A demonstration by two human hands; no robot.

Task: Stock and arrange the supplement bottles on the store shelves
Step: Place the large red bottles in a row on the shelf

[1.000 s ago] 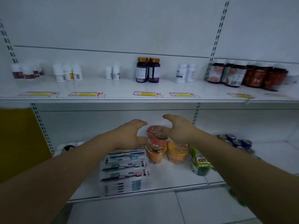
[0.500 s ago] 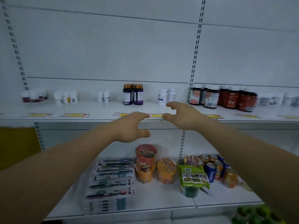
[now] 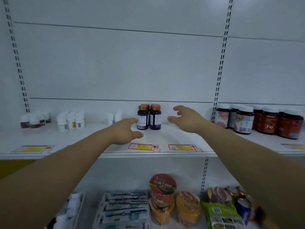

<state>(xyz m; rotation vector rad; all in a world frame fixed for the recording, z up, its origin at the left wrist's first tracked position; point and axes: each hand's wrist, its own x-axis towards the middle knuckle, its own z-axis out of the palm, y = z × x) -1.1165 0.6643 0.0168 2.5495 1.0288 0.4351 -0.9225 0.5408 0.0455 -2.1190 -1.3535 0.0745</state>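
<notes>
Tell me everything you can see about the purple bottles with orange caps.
The purple bottles stand upright in a tight cluster on the upper shelf, near its back wall. Two are in front, and two more caps show behind. They have dark glossy bodies, orange caps and purple-and-white labels too blurred to read. The left hand is beside them, perhaps touching; the right hand is apart.

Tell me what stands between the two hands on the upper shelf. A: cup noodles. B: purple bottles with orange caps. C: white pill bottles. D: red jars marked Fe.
B: the purple bottles with orange caps stand between the left hand and the right hand.
</notes>
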